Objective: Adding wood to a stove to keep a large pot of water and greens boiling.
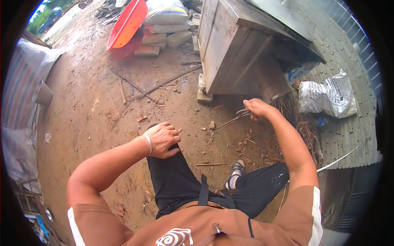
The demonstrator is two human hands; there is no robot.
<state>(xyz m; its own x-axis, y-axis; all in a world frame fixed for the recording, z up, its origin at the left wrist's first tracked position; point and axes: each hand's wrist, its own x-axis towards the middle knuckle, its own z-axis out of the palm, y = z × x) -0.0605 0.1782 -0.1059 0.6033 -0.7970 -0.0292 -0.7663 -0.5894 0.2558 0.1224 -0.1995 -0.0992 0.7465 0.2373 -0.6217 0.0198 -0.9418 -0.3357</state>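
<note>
My right hand (258, 109) is closed around the looped handles of thin metal tongs (234, 119), whose length slants down to the left toward the dirt ground. Just beyond this hand stands a large boxy metal stove (230, 57), with its lower edge close to my fingers. On my bent left knee (168, 168), in black trousers, rests my left hand (162, 137). It holds nothing, and its fingers lie over the knee. A white band circles that wrist. My sandalled foot (237, 170) is planted among wood scraps.
Bricks (204, 90) prop the stove. A white sack (328, 96) lies to its right on a slatted surface (349, 139). Farther off, a red basin (128, 24) leans by stacked sacks (166, 14). Sticks (164, 84) litter the ground. Striped sheeting (24, 86) hangs at left.
</note>
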